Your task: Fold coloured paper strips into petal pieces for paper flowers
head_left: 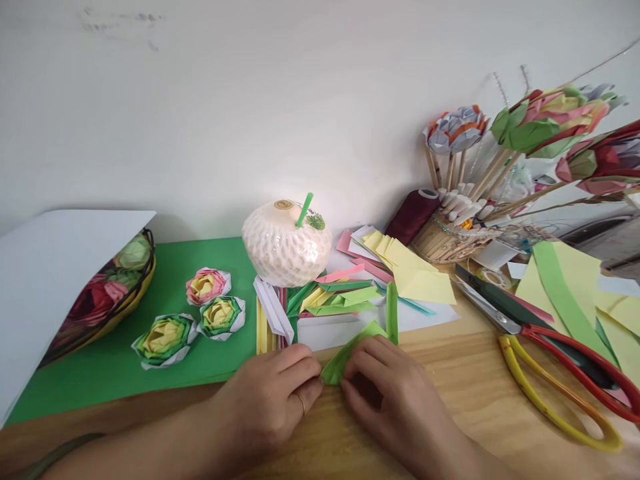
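A small piece of light green paper (339, 363), partly folded, is held between both hands above the wooden table (450, 387). My left hand (273, 393) is closed, its fingertips pinching the paper's left corner; a ring is on one finger. My right hand (387, 390) pinches the same paper from the right, with thumb and fingers curled together. Just behind my hands lie folded paper strips (345, 303) in green, yellow and pink. A folded white strip (274, 312) lies behind my left hand. The hidden fingertips keep the exact fold out of sight.
Three folded paper flowers (167, 340) sit on a green sheet (200, 383) at left, near a basket (130, 300) under white paper (65, 267). A net-wrapped coconut (287, 243) with a straw stands behind. Red-and-yellow-handled scissors (543, 333) and a basket of paper flowers (450, 233) are at right.
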Available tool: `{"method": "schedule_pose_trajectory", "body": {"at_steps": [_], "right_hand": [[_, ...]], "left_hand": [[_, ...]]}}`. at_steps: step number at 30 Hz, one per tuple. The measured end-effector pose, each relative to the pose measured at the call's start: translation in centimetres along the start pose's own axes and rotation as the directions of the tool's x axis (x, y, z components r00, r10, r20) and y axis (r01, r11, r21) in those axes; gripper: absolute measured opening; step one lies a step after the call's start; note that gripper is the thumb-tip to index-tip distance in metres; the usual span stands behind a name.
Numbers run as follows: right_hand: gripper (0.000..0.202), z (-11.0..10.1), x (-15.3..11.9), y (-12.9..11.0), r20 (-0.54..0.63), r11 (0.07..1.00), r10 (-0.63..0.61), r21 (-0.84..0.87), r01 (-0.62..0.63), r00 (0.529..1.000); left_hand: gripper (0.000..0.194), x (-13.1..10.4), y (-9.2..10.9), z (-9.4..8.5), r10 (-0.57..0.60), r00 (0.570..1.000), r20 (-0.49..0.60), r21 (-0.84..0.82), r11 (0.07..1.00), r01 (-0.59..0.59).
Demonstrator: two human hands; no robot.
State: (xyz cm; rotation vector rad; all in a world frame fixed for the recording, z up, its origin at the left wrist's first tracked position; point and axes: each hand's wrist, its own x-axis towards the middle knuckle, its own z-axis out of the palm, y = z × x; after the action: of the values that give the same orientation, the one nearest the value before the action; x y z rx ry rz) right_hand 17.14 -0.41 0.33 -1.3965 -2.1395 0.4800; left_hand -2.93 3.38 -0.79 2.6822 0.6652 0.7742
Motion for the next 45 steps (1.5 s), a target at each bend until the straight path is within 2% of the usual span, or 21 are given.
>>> {"method": "schedule_pose_trajectory", "body": {"at_steps": [11,16,24,31,37,45], "right_hand": [[0.017,0.2,0.2,-0.1,0.005,1.000,0.027,-0.007,-0.027,1.000],[0.017,0.1,0.2,0.0,0.004,0.999,0.035,0.007,-0.035,0.999],[0.017,0.1,0.0,-0.1,0.004,1.000,0.010,-0.021,-0.010,1.000],[0.017,0.1,0.2,-0.3,0.005,0.997,-0.013,-0.076,0.013,1.000],[0.017,0.0,0.2,-0.4,0.017,0.998,0.006,-0.070,-0.004,1.000],[0.020,0.1,0.4,-0.4,0.003,0.996,-0.026,-0.091,0.026,1.000]], "left_hand": [[0.034,0.5,0.0,-0.5,0.172,0.985,-0.010,0.164,0.972,-0.168],[0.025,0.3,0.4,-0.2,0.196,0.981,-0.012,0.267,0.946,-0.186],[0.019,-0.2,0.3,0.7,0.140,0.990,0.029,0.264,0.954,-0.142],[0.024,-0.2,0.4,0.8,0.116,0.993,0.030,0.283,0.952,-0.120],[0.020,-0.2,0.4,0.7,0.141,0.990,0.031,0.295,0.945,-0.144],[0.024,0.0,0.5,0.7,0.167,0.986,0.004,0.299,0.941,-0.161]]}}
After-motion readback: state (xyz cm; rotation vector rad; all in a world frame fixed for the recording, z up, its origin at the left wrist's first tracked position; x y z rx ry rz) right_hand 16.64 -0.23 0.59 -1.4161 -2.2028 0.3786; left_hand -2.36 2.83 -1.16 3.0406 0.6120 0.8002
